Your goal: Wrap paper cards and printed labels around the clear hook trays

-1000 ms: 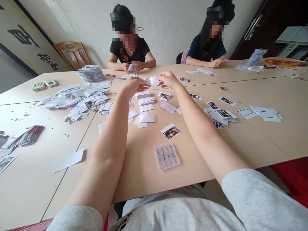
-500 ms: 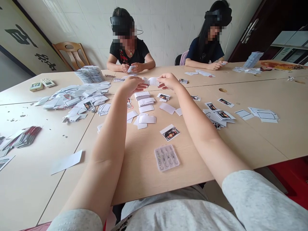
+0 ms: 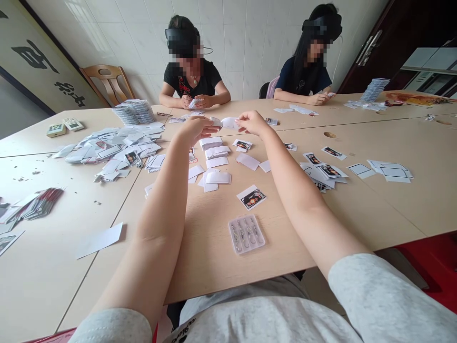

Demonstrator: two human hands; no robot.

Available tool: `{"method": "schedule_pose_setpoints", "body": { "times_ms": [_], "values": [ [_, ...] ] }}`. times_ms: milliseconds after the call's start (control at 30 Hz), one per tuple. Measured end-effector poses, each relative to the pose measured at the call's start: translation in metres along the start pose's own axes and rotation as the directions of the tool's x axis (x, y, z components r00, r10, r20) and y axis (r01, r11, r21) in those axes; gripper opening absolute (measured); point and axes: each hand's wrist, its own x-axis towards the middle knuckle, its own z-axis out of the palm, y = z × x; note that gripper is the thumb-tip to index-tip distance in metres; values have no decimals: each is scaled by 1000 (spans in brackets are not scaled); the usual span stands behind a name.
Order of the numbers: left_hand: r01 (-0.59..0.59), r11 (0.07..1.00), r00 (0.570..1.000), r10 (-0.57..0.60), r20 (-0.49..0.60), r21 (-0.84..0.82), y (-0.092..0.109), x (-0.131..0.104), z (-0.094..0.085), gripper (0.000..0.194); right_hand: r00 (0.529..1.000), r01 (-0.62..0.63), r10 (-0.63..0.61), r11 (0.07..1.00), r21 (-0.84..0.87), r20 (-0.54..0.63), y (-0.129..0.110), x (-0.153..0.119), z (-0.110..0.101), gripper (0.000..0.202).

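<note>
Pale wood laminate makes up the table (image 3: 357,209), by far the largest thing we see, with two other people seated along its far edge, one at 11 o'clock and one at 1 o'clock, each busy with their own hands.

Next in size is the loose heap of white cards (image 3: 114,147) at 10 o'clock, with a taller stacked batch (image 3: 134,110) just behind it. A smaller scatter of printed cards (image 3: 326,170) lies at 2 o'clock, well apart from the heap.

Straight ahead at 12 o'clock, a few short piles of folded cards (image 3: 214,152) sit just under our hands. Near our body at 6 o'clock lies a clear blister tray of fish hooks (image 3: 247,233), with a single printed card (image 3: 253,196) just beyond it.

Smallest is the white paper card (image 3: 228,122) itself, held up off the table between both hands. Our left hand (image 3: 194,127) pinches its left end with narrow fingers; our right hand (image 3: 252,121) pinches the right end the same way. The card bows between them.

We judge the folding or shaping of this card to be the step in hand. The next move would call for a steady two-handed pinch and a clean crease before the card goes anywhere.
</note>
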Motion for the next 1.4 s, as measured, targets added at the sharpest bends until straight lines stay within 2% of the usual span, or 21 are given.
{"method": "schedule_pose_setpoints", "body": {
  "times_ms": [233,567,733,933,1133,1400],
  "values": [
    [-25,996,994,34,107,-83,-4,4,-1,8,999,-36,36,999,39,-5,3,0,-5,15],
    [2,991,988,19,151,-136,-14,13,-4,12,997,-78,78,996,34,-2,7,-2,-6,12],
    [2,981,983,33,178,-194,-16,14,-5,7,996,-88,88,995,40,0,12,0,-7,11],
    [22,966,982,27,189,-256,-20,15,-7,16,995,-104,104,992,69,12,19,2,-6,12],
    [56,956,979,4,204,-286,-26,20,-11,12,994,-113,113,991,72,14,21,1,-6,13],
    [30,947,975,43,219,-321,-30,11,-7,12,991,-135,134,990,49,21,26,1,-7,14]
  ]
}}
